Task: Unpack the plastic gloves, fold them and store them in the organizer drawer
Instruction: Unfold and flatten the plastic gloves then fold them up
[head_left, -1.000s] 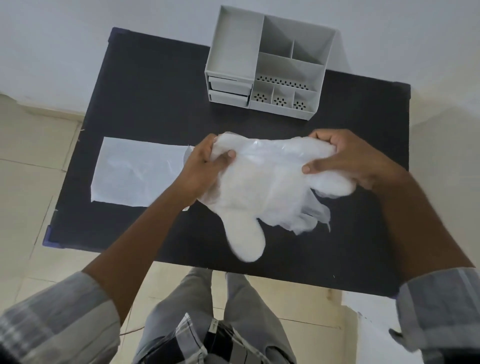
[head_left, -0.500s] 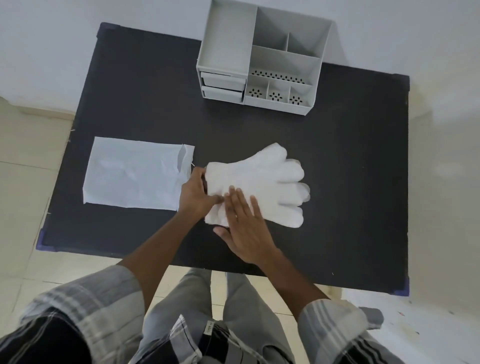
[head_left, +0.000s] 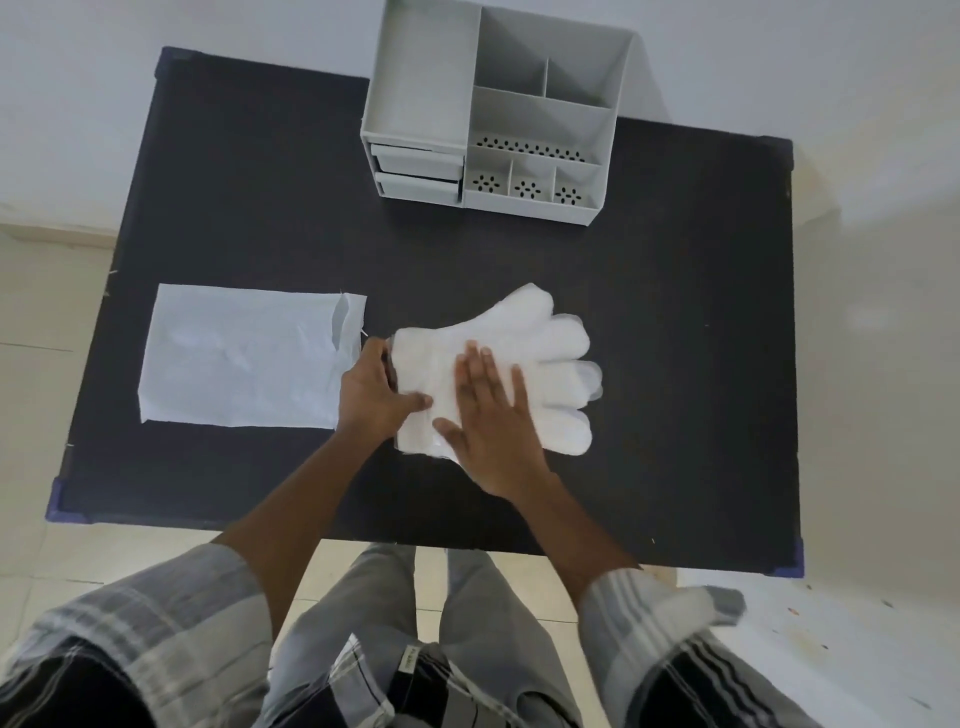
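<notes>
A stack of translucent white plastic gloves (head_left: 540, 343) lies flat on the black table (head_left: 701, 364), fingers pointing right. My left hand (head_left: 371, 392) pinches the cuff end at the stack's left edge. My right hand (head_left: 491, 415) rests flat on the cuff part, fingers spread. The empty white packaging bag (head_left: 244, 358) lies flat to the left of my left hand. A grey organizer (head_left: 493, 109) stands at the table's far edge, with two shut drawers (head_left: 418, 174) in its lower left.
The organizer has open compartments on top and perforated ones at the front right. A white wall runs behind the table. Tiled floor and my legs show below the near table edge.
The gloves went from being held in the air by both hands to lying flat on the table. My right hand has slid slightly right over them, pressing them down.
</notes>
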